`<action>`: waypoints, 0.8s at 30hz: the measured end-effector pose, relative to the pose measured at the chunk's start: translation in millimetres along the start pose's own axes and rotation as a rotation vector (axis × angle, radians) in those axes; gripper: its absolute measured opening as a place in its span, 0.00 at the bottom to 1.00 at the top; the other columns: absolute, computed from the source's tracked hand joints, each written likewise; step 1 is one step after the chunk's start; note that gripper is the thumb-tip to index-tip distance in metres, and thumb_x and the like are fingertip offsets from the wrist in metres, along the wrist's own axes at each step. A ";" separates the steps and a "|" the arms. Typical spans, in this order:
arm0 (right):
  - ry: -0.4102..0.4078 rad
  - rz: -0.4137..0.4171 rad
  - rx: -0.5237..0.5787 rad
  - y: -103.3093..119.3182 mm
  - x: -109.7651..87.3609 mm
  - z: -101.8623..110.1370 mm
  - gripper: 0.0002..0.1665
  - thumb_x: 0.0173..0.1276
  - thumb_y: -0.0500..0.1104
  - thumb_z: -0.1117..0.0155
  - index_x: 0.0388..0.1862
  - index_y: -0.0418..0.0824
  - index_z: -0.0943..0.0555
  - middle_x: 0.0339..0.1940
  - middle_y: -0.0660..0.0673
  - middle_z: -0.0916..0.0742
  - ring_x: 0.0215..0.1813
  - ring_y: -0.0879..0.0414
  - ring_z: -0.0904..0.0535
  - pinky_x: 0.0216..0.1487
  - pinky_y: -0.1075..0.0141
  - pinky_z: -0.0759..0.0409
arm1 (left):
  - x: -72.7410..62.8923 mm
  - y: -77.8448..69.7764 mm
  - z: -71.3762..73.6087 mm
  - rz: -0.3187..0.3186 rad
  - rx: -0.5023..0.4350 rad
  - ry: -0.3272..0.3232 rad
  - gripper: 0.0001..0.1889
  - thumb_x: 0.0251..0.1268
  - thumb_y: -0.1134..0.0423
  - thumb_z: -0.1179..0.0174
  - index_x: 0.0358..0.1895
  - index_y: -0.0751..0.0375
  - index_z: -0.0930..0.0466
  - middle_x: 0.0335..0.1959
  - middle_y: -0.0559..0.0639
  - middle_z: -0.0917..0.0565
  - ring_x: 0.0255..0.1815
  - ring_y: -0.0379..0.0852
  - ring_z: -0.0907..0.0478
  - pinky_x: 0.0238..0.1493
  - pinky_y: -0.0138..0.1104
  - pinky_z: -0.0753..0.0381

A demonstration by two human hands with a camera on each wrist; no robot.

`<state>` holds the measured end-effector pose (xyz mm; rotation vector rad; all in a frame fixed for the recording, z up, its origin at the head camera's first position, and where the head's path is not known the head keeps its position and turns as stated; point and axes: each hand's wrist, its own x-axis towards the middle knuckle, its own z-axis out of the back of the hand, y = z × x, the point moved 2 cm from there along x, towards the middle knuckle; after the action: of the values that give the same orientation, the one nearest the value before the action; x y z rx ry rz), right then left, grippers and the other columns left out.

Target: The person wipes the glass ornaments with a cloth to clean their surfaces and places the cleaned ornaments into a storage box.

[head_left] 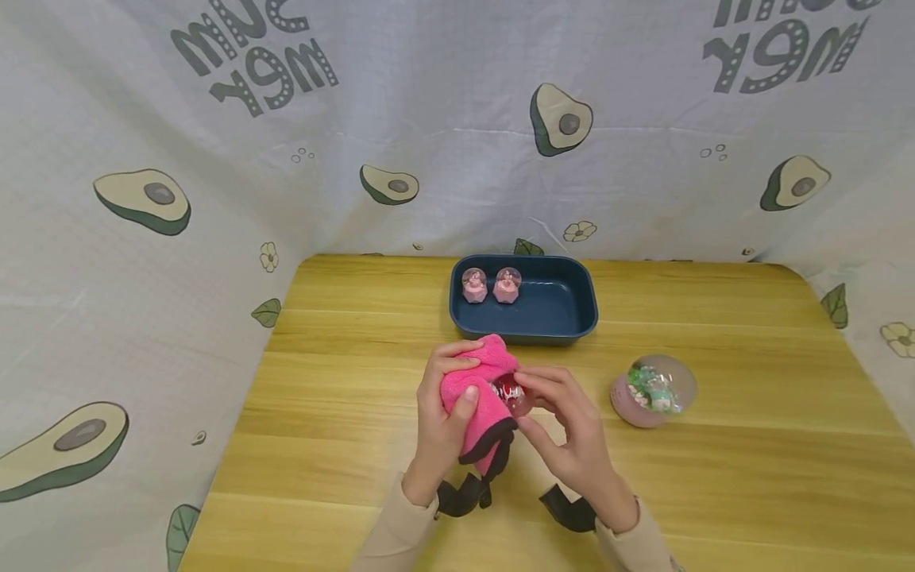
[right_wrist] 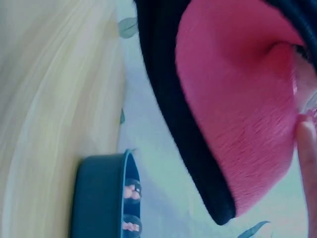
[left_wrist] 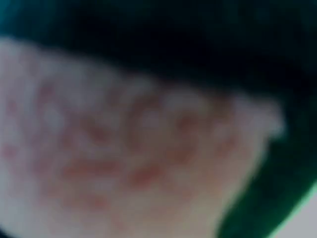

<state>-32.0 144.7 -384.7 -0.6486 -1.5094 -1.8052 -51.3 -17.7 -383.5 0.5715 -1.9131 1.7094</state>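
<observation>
Wiping seems the current step: left fingers (head_left: pixel 456 365) grip pink cloth (head_left: pixel 488 409), right fingers (head_left: pixel 549 387) pinch red globe (head_left: pixel 516 400); turning it next likely needs steadiness.

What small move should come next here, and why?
I'd suggest the right hand turn the red globe slightly within the pink cloth. The left hand grips the cloth, which covers part of the globe, while the right hand pinches its exposed side; a small turn would probably bring that bare side to the cloth.
</observation>
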 end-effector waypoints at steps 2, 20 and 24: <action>-0.013 0.029 -0.048 -1.7 -0.5 -0.5 0.28 0.68 0.47 0.38 0.51 0.22 0.26 0.46 0.32 0.21 0.42 0.57 0.22 0.46 0.73 0.21 | 0.0 -1.2 0.3 -0.030 0.026 0.013 0.17 0.66 0.56 0.49 0.47 0.68 0.29 0.54 0.63 0.26 0.57 0.57 0.27 0.50 0.43 0.21; 0.019 -0.183 0.084 2.6 1.6 -0.2 0.26 0.63 0.33 0.34 0.58 0.24 0.29 0.52 0.35 0.22 0.43 0.57 0.20 0.47 0.68 0.20 | -1.5 1.9 2.1 0.055 -0.008 -0.012 0.16 0.64 0.58 0.47 0.48 0.67 0.30 0.56 0.62 0.27 0.58 0.57 0.29 0.49 0.44 0.20; -0.014 -0.125 -0.004 0.5 0.2 0.3 0.29 0.64 0.47 0.34 0.53 0.24 0.25 0.45 0.35 0.19 0.37 0.58 0.21 0.43 0.72 0.20 | -1.4 -0.6 1.7 0.003 0.040 0.019 0.16 0.64 0.57 0.48 0.47 0.67 0.29 0.55 0.62 0.27 0.57 0.57 0.28 0.47 0.43 0.19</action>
<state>-31.7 144.9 -384.2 -0.5808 -1.5868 -1.9014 -49.9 -19.5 -384.0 0.5653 -1.8716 1.7522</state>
